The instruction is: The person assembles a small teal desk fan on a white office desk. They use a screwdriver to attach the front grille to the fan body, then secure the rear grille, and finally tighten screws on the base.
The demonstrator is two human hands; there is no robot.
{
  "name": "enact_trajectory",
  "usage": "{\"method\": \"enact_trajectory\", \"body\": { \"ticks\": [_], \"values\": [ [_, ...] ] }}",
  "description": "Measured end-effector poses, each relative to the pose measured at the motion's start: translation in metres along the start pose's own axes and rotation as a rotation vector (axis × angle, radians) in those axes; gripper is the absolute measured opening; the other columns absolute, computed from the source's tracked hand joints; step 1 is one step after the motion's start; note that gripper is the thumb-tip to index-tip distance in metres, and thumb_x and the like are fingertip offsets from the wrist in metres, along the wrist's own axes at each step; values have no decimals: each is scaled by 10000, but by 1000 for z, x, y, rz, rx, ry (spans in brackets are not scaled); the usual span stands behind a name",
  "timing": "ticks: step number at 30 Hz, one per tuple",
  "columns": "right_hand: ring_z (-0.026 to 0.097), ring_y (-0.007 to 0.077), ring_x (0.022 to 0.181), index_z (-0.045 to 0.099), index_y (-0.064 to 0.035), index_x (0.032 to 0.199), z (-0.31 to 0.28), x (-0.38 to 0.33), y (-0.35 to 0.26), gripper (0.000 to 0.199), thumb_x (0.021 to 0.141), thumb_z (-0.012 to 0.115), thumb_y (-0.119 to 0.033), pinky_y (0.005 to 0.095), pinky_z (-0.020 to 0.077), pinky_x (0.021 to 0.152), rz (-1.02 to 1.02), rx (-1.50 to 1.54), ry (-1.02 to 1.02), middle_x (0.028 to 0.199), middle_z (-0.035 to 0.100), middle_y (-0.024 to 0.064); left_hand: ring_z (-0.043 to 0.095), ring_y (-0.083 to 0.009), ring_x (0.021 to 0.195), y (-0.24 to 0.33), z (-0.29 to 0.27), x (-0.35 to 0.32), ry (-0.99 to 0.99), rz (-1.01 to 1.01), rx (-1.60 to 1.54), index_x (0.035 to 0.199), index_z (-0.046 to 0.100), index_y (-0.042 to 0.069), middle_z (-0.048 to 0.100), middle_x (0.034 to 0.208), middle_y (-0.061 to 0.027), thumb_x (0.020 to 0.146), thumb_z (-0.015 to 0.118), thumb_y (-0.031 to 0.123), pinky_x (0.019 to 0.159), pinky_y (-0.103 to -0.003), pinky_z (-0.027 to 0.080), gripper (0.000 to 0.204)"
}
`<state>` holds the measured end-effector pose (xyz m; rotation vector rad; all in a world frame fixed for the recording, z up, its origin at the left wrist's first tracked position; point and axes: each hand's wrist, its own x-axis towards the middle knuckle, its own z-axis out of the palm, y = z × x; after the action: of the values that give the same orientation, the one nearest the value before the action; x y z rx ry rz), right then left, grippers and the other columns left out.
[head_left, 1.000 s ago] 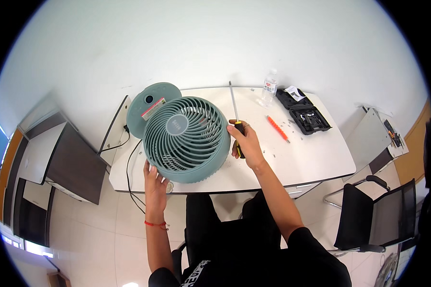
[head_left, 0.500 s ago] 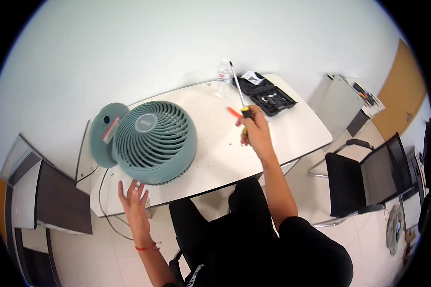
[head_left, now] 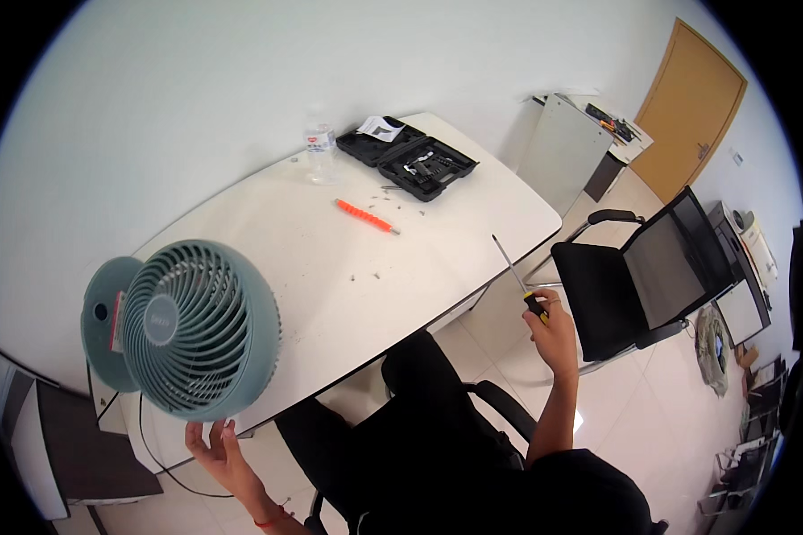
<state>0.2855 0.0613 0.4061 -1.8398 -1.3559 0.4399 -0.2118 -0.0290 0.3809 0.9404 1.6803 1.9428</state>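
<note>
Green fan [head_left: 192, 330] at worktop [head_left: 330, 259] edge, eight o'clock; left hand [head_left: 216, 450] spread open beneath it. Right hand [head_left: 553, 334] clamped on screwdriver [head_left: 519, 281], four o'clock, off the worktop.

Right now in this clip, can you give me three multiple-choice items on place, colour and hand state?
1. Where does the orange-handled tool lie?
A. on the white table
B. on the floor
C. on the black chair

2. What colour is the round plastic fan?
A. red
B. pale green
C. yellow

3. What does the right hand do?
A. lies flat on the table
B. grips a long screwdriver
C. holds a bottle

Key: A, it rests mid-table; B, grille and housing are pale green; B, fingers are closed on the handle, shaft pointing up.
</note>
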Motion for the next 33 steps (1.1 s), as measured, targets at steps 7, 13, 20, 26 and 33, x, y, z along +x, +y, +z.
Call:
{"method": "enact_trajectory", "body": {
  "ticks": [7, 13, 20, 26, 33],
  "values": [
    [669, 181, 789, 595, 6, 1208, 9, -4, 10, 347, 866, 623, -49, 306, 518, 738, 52, 210, -117, 898, 717, 113, 558, -243, 1230, 2, 19, 7, 28, -38, 52, 1424, 361, -1, 437, 1416, -143, 989, 613, 33, 1097, -369, 410, 504],
    [651, 275, 745, 614, -9, 1209, 43, 36, -25, 342, 872, 617, -68, 346, 509, 714, -174, 83, -112, 836, 667, 155, 578, -255, 1237, 0, 45, 13, -49, -58, 82, 1413, 386, 10, 431, 1400, -120, 1008, 634, 90, 1080, -378, 458, 481],
    [688, 394, 874, 642, 13, 1199, 74, 93, -60, 314, 901, 658, -85, 413, 543, 811, -332, 20, -24, 964, 715, 223, 576, -290, 1267, 9, 57, 18, -225, -13, 7, 1457, 401, 22, 448, 1464, -128, 988, 620, 38, 1070, -395, 465, 518],
    [695, 387, 894, 675, 21, 1132, 75, 111, -55, 272, 875, 664, -68, 408, 548, 831, -390, -38, 19, 1009, 728, 213, 573, -303, 1268, 16, 34, 11, -249, -30, 2, 1513, 395, 29, 450, 1522, -155, 980, 614, 49, 1070, -412, 462, 577],
    [723, 309, 900, 691, 45, 1080, 42, 100, -48, 266, 834, 654, -49, 370, 561, 809, -295, 17, 60, 976, 737, 185, 594, -290, 1251, 10, 2, -6, -197, -24, 110, 1484, 448, 24, 518, 1481, -152, 986, 602, 72, 1060, -394, 472, 524]
  ]
}}
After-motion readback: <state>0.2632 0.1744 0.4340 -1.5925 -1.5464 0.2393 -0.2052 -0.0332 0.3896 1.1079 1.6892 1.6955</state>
